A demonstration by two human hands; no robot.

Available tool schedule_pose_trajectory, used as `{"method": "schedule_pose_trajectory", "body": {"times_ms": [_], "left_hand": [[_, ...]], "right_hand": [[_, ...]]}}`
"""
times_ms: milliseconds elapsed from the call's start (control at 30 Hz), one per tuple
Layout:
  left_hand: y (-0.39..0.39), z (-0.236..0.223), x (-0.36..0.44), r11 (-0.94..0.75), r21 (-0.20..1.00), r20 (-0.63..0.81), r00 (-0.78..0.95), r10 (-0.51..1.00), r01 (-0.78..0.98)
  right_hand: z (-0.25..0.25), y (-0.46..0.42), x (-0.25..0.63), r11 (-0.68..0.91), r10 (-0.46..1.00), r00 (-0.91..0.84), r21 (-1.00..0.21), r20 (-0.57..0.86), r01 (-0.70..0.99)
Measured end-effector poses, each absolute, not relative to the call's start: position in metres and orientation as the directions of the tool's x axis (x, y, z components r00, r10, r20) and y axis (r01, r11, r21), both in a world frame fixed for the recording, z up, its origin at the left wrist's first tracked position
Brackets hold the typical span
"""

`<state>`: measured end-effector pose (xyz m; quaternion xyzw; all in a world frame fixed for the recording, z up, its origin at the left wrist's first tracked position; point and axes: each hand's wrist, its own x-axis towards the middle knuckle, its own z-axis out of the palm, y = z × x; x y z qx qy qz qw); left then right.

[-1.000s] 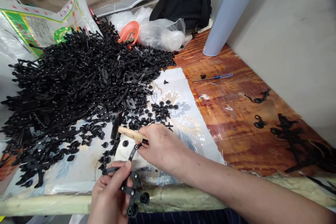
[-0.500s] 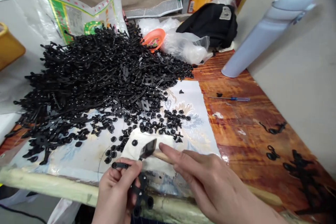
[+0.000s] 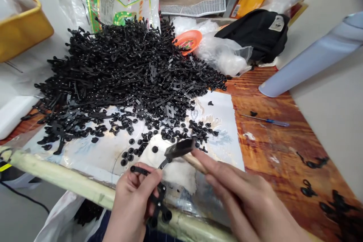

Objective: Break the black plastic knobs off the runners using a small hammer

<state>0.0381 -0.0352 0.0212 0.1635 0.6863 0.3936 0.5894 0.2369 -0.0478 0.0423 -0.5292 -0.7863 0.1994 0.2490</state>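
Observation:
My left hand [image 3: 136, 200] is closed around a jointed black plastic linkage [image 3: 161, 196]. One arm of the linkage reaches past my thumb onto a white pad [image 3: 154, 160]. Over that arm's tip is the dark head of a hammer [image 3: 180, 149]; I cannot tell whether the two touch. The hammer's pale wooden handle runs back into my right hand [image 3: 246, 193], which is wrapped round it with the index finger stretched along it. Small round black caps [image 3: 130, 157] lie around the pad, one of them on it.
A large heap of black plastic parts [image 3: 121, 72] covers the back left. Behind it stands a printed sack [image 3: 121, 3]. An orange dish [image 3: 188, 42], a black bag [image 3: 259, 34], a screwdriver [image 3: 266, 120] and a pale blue tube [image 3: 306, 60] are farther right.
My head view has turned, so the scene sits further right. The hammer head has lifted and moved slightly right, uncovering the linkage arm on the pad. Both hands keep their grip.

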Motion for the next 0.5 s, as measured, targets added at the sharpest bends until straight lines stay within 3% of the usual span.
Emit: {"method": "schedule_pose_trajectory", "body": {"times_ms": [100, 233, 400, 500], "left_hand": [[-0.036, 0.018, 0.037, 0.633, 0.738, -0.674, -0.236, 0.7, -0.233], [-0.034, 0.017, 0.039, 0.64, 0.728, -0.685, -0.23, 0.691, -0.247], [-0.033, 0.017, 0.038, 0.64, 0.732, -0.681, -0.23, 0.696, -0.231], [-0.032, 0.018, 0.037, 0.642, 0.732, -0.681, -0.227, 0.696, -0.228]], "right_hand": [[0.043, -0.05, 0.236, 0.399, 0.917, -0.298, -0.598, 0.265, 0.695], [0.032, -0.053, 0.233, 0.335, 0.933, -0.349, -0.575, 0.089, 0.747], [0.027, -0.059, 0.231, 0.335, 0.942, -0.267, -0.607, 0.204, 0.72], [0.025, -0.059, 0.23, 0.292, 0.951, -0.294, -0.598, 0.098, 0.746]]}}
